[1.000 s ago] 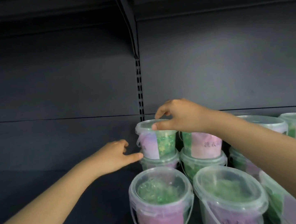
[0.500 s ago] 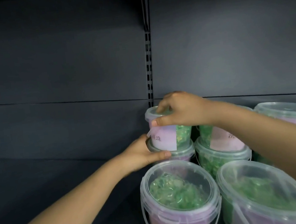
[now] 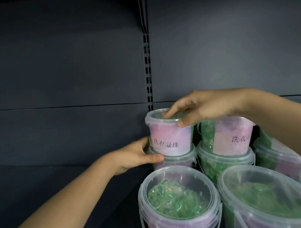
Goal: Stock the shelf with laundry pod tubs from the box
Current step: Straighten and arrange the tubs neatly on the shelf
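Observation:
A clear tub of green laundry pods with a pink label [image 3: 170,140] stands on top of another tub [image 3: 175,161] at the back of the dark shelf. My right hand [image 3: 200,109] grips its lid rim from above, thumb on the front edge. My left hand [image 3: 138,156] wraps the left side where the two stacked tubs meet, thumb across the lower tub's lid. The pink label faces me. Two more stacked tubs [image 3: 226,142] stand just to the right. The box is out of view.
Two large tubs [image 3: 178,202] [image 3: 268,203] sit in front, close to me, with more tubs at the right edge. The dark shelf floor [image 3: 40,185] stretches to the left. A slotted upright [image 3: 148,66] runs down the back panel.
The top tub has turned so its pink label faces me fully. My left hand has slid up against the stack's left side. The camera has moved closer.

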A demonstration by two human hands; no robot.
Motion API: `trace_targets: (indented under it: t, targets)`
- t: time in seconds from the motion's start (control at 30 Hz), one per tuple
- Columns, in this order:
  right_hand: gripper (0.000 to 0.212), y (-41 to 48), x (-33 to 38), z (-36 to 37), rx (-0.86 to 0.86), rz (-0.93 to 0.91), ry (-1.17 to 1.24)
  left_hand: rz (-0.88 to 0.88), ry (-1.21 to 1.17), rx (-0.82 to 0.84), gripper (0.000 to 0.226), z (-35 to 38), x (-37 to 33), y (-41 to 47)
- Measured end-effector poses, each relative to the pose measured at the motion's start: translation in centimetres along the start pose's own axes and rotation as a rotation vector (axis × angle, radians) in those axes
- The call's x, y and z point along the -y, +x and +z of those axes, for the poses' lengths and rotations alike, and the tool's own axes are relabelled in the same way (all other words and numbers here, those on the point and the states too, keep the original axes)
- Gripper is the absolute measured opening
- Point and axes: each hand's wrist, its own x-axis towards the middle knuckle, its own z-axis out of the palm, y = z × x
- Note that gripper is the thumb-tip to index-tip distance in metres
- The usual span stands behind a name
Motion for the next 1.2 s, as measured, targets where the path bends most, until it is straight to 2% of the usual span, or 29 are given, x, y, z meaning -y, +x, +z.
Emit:
trace_targets:
  t: [0.07,0.13,0.2,0.3,0.4,0.53,0.7,0.83,1.03,1.2]
  targets:
    - [0.034,0.4,0.7,0.3,-0.067,0.008,-0.119,-0.009,0.004,0.029,0.102,0.4,-0.1,-0.1]
    - [0.051,1.3,1.5,1.1,-0.141,0.002,-0.366,0.005,0.006,-0.005,0.062,1.1,-0.4,-0.2]
    - [0.057,2.1,1.8,1.9,-0.159,-0.022,-0.523,0.023,0.012,-0.054,0.044,1.4,-0.4,-0.1]
    - [0.048,1.9,1.3,1.6,-0.127,-0.055,-0.476,0.028,0.032,-0.068,0.047,1.4,-0.5,-0.1]
    - [0.039,0.7,0.8,0.6,-0.035,-0.031,-0.276,0.02,0.052,-0.063,0.054,1.3,-0.9,-0.2]
    - [0.05,0.3,-0.1,-0.2,0.029,0.006,-0.174,-0.006,0.053,-0.068,0.068,1.1,-1.0,-0.4]
    - [0.05,0.2,-0.1,0.0,-0.001,0.004,-0.108,-0.022,0.075,-0.116,0.075,1.4,-1.1,-0.7]
    - [0.048,0.2,0.0,0.4,-0.046,0.013,-0.088,-0.029,0.07,-0.112,0.066,1.5,-1.4,-0.8]
    - [0.047,0.4,0.3,1.0,-0.09,0.006,-0.089,-0.037,0.044,-0.116,0.064,1.7,-1.5,-1.0]
    - [0.048,0.2,0.3,1.1,-0.102,0.017,-0.078,-0.048,0.046,-0.116,0.072,1.8,-1.6,-1.1]
